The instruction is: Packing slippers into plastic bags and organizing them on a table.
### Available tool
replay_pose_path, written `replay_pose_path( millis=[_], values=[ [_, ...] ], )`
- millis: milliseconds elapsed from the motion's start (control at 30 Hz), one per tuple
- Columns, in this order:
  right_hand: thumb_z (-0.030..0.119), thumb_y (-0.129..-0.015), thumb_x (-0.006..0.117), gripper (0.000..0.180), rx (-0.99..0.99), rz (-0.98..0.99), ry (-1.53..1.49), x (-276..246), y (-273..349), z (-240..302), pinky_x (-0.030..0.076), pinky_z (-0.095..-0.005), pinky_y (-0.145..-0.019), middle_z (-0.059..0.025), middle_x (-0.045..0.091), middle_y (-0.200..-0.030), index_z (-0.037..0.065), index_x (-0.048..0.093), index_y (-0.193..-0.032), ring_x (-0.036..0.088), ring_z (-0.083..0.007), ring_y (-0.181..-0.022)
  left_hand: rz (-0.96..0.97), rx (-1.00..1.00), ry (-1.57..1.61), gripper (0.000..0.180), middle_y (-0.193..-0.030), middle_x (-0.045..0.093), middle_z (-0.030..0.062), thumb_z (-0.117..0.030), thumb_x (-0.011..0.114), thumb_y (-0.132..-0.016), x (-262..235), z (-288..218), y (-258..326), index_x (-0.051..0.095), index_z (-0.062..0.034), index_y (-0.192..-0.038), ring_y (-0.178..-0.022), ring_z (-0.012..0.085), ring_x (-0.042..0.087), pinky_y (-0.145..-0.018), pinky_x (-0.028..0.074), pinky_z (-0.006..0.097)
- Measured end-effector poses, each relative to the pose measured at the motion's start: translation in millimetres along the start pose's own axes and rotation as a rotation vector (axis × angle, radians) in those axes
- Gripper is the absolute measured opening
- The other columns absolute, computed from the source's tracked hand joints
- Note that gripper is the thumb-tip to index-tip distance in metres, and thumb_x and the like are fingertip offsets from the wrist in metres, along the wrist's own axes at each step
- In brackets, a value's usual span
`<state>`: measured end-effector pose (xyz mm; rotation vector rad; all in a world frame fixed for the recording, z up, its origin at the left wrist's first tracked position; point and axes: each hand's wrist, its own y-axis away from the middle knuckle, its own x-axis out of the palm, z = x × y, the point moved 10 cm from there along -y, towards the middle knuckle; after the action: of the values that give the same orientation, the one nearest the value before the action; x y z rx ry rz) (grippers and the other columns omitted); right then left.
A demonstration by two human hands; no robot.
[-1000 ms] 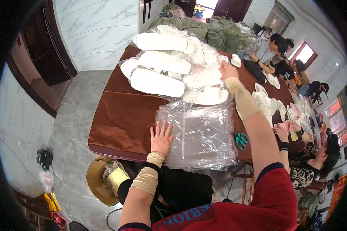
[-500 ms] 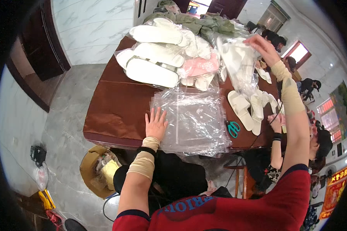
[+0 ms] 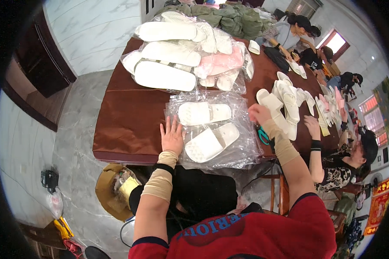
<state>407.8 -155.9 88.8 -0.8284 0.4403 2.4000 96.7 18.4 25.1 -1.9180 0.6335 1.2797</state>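
Observation:
Two white slippers lie side by side with clear plastic bags at the table's near edge, soles down. I cannot tell whether they are inside a bag or on top. My left hand rests flat and open at the left border of the bags, fingers spread. At their right border is my right hand, its fingers curled in; what they grip, if anything, is hidden. Just below it are teal-handled scissors, partly covered by my wrist. Loose white slippers lie right of that hand.
Bagged white and pink slippers are heaped on the brown table beyond the bags. Green sacks stand behind. A co-worker's hand is close on the right. A cardboard box sits on the floor at left.
My right hand has come down from above the far right, where it held up a plastic bag with something white. Two white slippers now lie on the bag area. My left hand stays put.

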Motion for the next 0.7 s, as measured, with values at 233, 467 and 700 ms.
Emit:
replay_pose_path(
  millis=[233, 467, 700],
  values=[
    [0.021, -0.081, 0.064, 0.019, -0.045, 0.225, 0.158, 73.6, -6.9, -32.5, 0.05, -0.0305, -0.063, -0.0071, 0.067, -0.079, 0.002, 0.064, -0.086, 0.064, -0.0155, -0.074, -0.016, 0.005, 0.004, 0.037, -0.148, 0.028, 0.0073, -0.035, 0.049, -0.09, 2.5, -1.2, 0.3, 0.055, -0.0114, -0.118, -0.139, 0.0293, 0.017, -0.109, 0.015, 0.054],
    [0.031, -0.078, 0.065, 0.038, -0.118, -0.077, -0.163, 55.5, -4.1, 11.1, 0.049, -0.0357, -0.074, -0.0095, 0.067, -0.09, 0.008, 0.06, -0.108, 0.064, -0.022, -0.083, 0.007, 0.0, -0.027, 0.037, -0.148, 0.027, 0.0073, -0.035, 0.047, -0.091, 1.6, 2.7, 2.7, 0.055, -0.0108, -0.117, -0.139, 0.0299, 0.017, -0.109, 0.016, 0.054],
    [0.023, -0.076, 0.067, 0.038, -0.101, -0.088, 0.129, 1.2, -6.4, -52.4, 0.05, -0.0353, -0.07, -0.0096, 0.066, -0.082, 0.007, 0.056, -0.11, 0.064, -0.0213, -0.076, 0.027, 0.009, 0.011, 0.037, -0.148, 0.028, 0.0072, -0.036, 0.048, -0.09, 5.3, -10.2, -6.1, 0.054, -0.0114, -0.118, -0.139, 0.0298, 0.017, -0.109, 0.016, 0.054]
  ],
)
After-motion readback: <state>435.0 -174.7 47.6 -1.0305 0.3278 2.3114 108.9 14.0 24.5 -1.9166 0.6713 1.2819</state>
